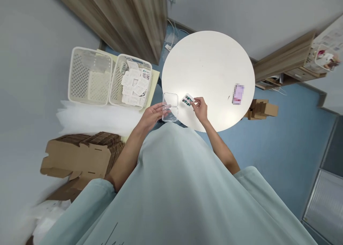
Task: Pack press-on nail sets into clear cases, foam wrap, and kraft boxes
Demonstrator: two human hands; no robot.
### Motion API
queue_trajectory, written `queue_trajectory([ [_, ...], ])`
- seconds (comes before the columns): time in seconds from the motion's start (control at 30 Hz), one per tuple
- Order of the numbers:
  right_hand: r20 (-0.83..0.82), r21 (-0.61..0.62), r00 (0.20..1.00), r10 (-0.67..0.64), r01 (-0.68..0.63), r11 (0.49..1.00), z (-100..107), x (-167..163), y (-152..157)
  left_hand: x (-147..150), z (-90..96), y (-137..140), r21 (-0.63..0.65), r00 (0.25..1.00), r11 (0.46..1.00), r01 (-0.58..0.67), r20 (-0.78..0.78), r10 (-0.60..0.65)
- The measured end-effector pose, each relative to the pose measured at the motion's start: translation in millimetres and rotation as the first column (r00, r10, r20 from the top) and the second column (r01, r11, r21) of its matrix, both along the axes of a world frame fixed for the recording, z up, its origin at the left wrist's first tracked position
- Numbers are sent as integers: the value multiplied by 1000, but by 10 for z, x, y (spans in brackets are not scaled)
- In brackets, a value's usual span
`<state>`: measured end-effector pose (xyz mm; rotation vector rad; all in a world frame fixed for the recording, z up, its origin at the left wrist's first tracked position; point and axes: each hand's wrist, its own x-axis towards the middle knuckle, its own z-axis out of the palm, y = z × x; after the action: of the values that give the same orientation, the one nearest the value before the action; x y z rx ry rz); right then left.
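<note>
A clear plastic hinged case (170, 107) hangs unfolded at the near left edge of a round white table, both halves showing. My left hand (153, 115) is closed on its left side, fingers and thumb gripping the rim. Just right of the case, my right hand (200, 108) pinches the edge of a small white card (188, 99). Several dark and green shiny pieces, perhaps earrings, sit in rows on that card. The card is tilted over the table, a short way from the case.
The white table (209, 62) carries a blurred purple item (238, 94) at its right. To the left stand a white basket (146, 103) filled with small cards and another white basket (71, 78). Flattened cardboard boxes (77, 155) lie below them. A wooden cabinet (134, 19) rises behind.
</note>
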<state>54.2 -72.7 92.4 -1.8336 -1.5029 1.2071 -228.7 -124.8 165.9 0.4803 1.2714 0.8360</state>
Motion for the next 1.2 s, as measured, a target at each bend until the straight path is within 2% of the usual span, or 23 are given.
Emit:
queue_trajectory([
  [0.1, -119, 46, 985, -126, 132, 990, 370, 143, -61, 171, 25, 165, 30, 995, 996, 81, 48, -82],
  [0.17, -178, 81, 970, -163, 180, 980, 604, 198, -108, 275, 55, 253, 47, 988, 990, 133, 75, -136],
  [0.27, -214, 110, 968, -132, 159, 981, 892, 217, -189, 405, 93, 351, 62, 973, 978, 198, 105, -204],
  [0.37, -184, 127, 982, -42, 67, 990, 1047, 206, -270, 495, 107, 412, 82, 964, 972, 222, 131, -232],
  [0.73, 50, 238, 980, 191, -198, 951, 1046, 185, -451, 563, 125, 408, 154, 940, 958, 240, 211, -269],
  [0.97, 231, 243, 938, 258, -312, 918, 1083, 146, -510, 544, 157, 342, 178, 939, 951, 254, 189, -286],
  [1.1, 282, 254, 928, 244, -318, 913, 1082, 108, -514, 510, 175, 316, 179, 943, 953, 244, 186, -276],
  [1.2, 175, 282, 975, 137, -183, 942, 1081, 119, -408, 476, 192, 296, 178, 943, 956, 234, 200, -268],
])
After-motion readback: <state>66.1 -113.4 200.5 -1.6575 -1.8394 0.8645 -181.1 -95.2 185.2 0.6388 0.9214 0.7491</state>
